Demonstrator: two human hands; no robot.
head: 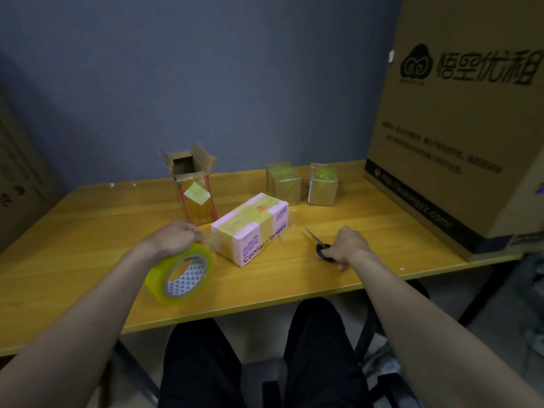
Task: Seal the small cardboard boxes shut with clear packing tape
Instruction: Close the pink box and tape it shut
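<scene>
Four small boxes (250, 229): three taped, one at 11 o'clock open. Left hand (173, 238) grips the tape roll (181, 273); right hand (347, 245) clasps half-hidden scissors (319, 244).

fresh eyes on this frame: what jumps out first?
The yellowish tape roll in the left hand, near the table's front edge, next to the pink "Contact lenses" box at centre. The right hand grips black scissors just right of that box. A huge printed cardboard box fills the right side.
</scene>
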